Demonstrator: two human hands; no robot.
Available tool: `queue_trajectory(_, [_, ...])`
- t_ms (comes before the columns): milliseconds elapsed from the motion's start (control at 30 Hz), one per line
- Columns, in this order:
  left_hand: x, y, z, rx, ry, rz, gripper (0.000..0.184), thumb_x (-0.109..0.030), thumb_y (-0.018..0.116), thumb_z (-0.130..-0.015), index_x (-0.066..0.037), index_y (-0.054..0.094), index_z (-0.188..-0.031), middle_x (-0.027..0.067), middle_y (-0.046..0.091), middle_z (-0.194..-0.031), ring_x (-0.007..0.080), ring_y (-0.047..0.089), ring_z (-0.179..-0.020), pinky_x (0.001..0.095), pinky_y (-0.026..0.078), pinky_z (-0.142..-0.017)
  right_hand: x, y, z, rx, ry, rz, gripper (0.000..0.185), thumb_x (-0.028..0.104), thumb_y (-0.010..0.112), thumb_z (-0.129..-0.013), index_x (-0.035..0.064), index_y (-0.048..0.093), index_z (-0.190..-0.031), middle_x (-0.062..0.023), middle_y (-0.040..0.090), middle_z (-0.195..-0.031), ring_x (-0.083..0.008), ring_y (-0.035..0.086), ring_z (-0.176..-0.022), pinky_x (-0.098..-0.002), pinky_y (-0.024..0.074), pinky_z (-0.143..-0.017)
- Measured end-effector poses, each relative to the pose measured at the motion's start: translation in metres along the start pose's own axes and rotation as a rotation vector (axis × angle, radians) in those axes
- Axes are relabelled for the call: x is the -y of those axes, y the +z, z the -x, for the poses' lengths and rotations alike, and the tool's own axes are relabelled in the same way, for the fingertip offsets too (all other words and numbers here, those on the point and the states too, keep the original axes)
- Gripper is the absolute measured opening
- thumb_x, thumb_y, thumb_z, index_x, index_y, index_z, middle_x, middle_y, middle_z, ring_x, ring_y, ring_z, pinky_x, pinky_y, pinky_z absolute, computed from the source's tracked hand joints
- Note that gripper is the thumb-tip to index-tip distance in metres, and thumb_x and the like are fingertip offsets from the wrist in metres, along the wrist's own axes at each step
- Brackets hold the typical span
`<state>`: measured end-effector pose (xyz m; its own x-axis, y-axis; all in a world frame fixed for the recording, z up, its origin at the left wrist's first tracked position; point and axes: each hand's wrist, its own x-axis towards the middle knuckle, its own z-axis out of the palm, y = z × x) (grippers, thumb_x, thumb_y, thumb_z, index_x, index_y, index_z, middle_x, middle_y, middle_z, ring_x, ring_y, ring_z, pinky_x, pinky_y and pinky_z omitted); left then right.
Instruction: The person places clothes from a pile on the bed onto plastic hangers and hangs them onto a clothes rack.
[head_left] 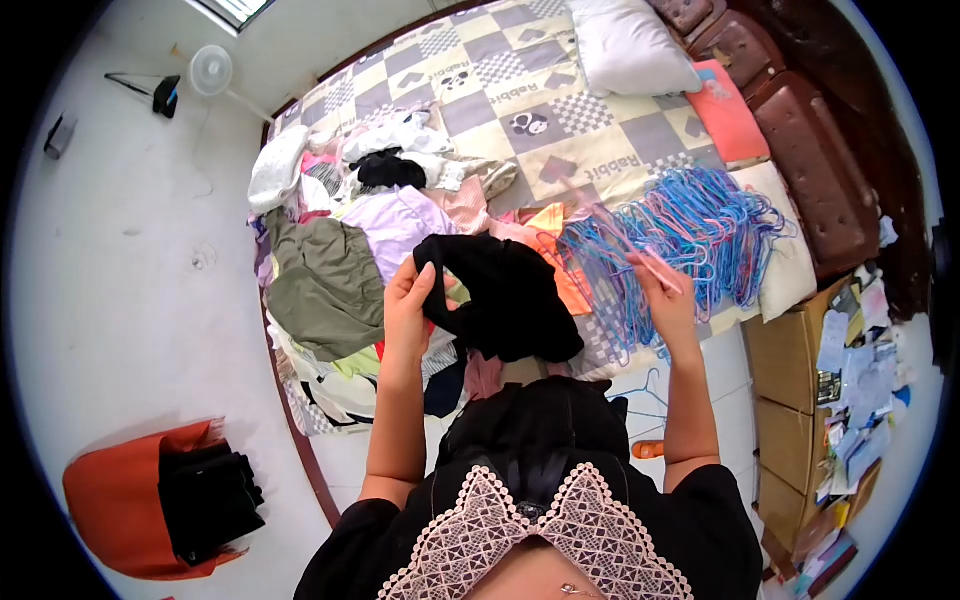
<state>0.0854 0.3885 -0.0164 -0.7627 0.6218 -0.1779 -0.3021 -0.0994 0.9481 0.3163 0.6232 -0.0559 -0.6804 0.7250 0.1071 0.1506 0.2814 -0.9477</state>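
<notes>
My left hand point(406, 305) is closed on the edge of a black garment point(515, 295), which hangs bunched in front of me; its exact kind is hard to make out. Off to the right, my right hand point(668, 305) grips a pink clothes hanger point(655, 268), partly blurred. Just beyond that hand lies a large heap of blue and pink hangers point(710, 225) on the bed. An olive green garment point(325, 285) and a lavender garment point(395, 225) lie beside my left hand, within a mixed pile of clothes.
The bed point(500, 70) has a checked sheet, with a white pillow point(635, 45) at its far right. Brown cartons point(785, 430) stand at right. Loose blue hangers point(645, 395) and an orange slipper point(648, 450) are on the floor. A fan point(210, 70) is at the upper left.
</notes>
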Motion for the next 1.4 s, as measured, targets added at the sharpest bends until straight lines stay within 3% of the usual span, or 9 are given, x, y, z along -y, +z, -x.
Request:
queue_trajectory(133, [-0.011, -0.01, -0.013, 0.014, -0.033, -0.041, 0.022, -0.018, 0.053, -0.091, -0.002, 0.059, -0.104, 0.0032, 0.06, -0.072, 0.0085, 0.054, -0.051, 0.0195, 0.045, -0.048, 0.035, -0.001, 0.027, 0.192, -0.069, -0.004, 0.02, 0.014, 0.057, -0.087, 0.0006, 0.067, -0.099, -0.0068, 0.069, -0.085, -0.0096, 0.062, -0.072, -0.0239, 0.0451, -0.061])
queue_trajectory(300, [-0.017, -0.012, -0.016, 0.213, -0.062, -0.087, 0.022, -0.016, 0.053, -0.091, 0.0, 0.059, -0.104, 0.0018, 0.058, -0.067, 0.0061, 0.051, -0.051, 0.0171, 0.04, -0.045, 0.06, 0.05, 0.04, 0.285, 0.071, -0.015, 0.02, 0.013, 0.057, -0.087, -0.0019, 0.067, -0.095, -0.0059, 0.069, -0.084, -0.0086, 0.06, -0.075, -0.0224, 0.0448, -0.066])
queue_trajectory(433, [-0.019, 0.001, 0.001, 0.381, -0.031, -0.209, 0.035, -0.012, 0.066, -0.08, 0.0, 0.056, -0.112, -0.0007, 0.055, -0.067, 0.0067, 0.05, -0.053, 0.0204, 0.04, -0.047, 0.061, 0.108, 0.03, 0.074, -0.012, -0.142, 0.023, 0.015, 0.055, -0.09, 0.0004, 0.066, -0.104, 0.0059, 0.05, -0.064, -0.0016, 0.039, -0.058, -0.0191, 0.0301, -0.051])
queue_trajectory(533, [0.0, -0.014, -0.007, 0.063, 0.456, -0.548, 0.034, -0.008, 0.066, -0.076, -0.003, 0.054, -0.107, 0.0059, 0.058, -0.069, 0.0213, 0.056, -0.057, 0.0333, 0.043, -0.054, 0.09, 0.119, 0.023, -0.068, 0.06, -0.318, 0.024, 0.018, 0.054, -0.091, 0.0, 0.066, -0.101, 0.0066, 0.043, -0.058, -0.0006, 0.032, -0.051, -0.0194, 0.0235, -0.046])
queue_trajectory(600, [-0.004, -0.03, -0.007, -0.192, 0.38, -0.791, 0.03, -0.006, 0.063, -0.074, -0.005, 0.052, -0.102, 0.0136, 0.059, -0.075, 0.0303, 0.058, -0.065, 0.0383, 0.044, -0.058, 0.111, 0.121, 0.023, -0.106, 0.11, -0.458, 0.027, 0.02, 0.053, -0.092, -0.0026, 0.064, -0.101, 0.0076, 0.032, -0.052, -0.0002, 0.022, -0.044, -0.02, 0.0154, -0.041])
queue_trajectory(700, [0.032, -0.062, -0.028, -0.389, 0.578, -0.924, 0.034, -0.006, 0.064, -0.072, -0.006, 0.052, -0.104, 0.0123, 0.058, -0.077, 0.0299, 0.059, -0.073, 0.0389, 0.044, -0.062, 0.138, 0.112, 0.023, -0.051, 0.117, -0.734, 0.027, 0.019, 0.052, -0.093, -0.0028, 0.063, -0.104, 0.0065, 0.041, -0.058, 0.0012, 0.027, -0.047, -0.0175, 0.017, -0.041])
queue_trajectory(1033, [0.076, -0.056, 0.002, -0.3, 0.405, -0.956, 0.047, -0.005, 0.06, -0.063, -0.006, 0.048, -0.108, 0.0129, 0.054, -0.096, 0.0313, 0.054, -0.091, 0.0411, 0.044, -0.077, 0.18, 0.135, -0.014, 0.085, 0.14, -1.095, 0.032, 0.012, 0.045, -0.094, -0.0072, 0.047, -0.119, 0.0057, 0.03, -0.059, -0.0012, 0.025, -0.045, -0.0168, 0.0179, -0.037])
queue_trajectory(1233, [0.042, -0.025, 0.04, 0.099, 0.003, -0.826, 0.05, -0.011, 0.058, -0.065, -0.004, 0.043, -0.112, 0.0122, 0.054, -0.08, 0.0315, 0.057, -0.073, 0.0407, 0.045, -0.068, 0.133, 0.157, -0.073, -0.031, 0.249, -1.074, 0.019, 0.011, 0.049, -0.091, -0.0004, 0.054, -0.106, 0.0075, 0.028, -0.057, -0.0021, 0.023, -0.043, -0.0192, 0.016, -0.037])
queue_trajectory(1400, [0.036, -0.021, 0.047, 0.203, -0.018, -0.765, 0.048, -0.01, 0.057, -0.067, -0.002, 0.04, -0.111, 0.0109, 0.056, -0.066, 0.028, 0.056, -0.06, 0.0385, 0.044, -0.062, 0.103, 0.172, -0.097, -0.113, 0.386, -1.028, 0.019, 0.013, 0.052, -0.09, 0.0002, 0.053, -0.104, 0.0077, 0.026, -0.055, -0.0026, 0.022, -0.042, -0.0195, 0.0154, -0.037])
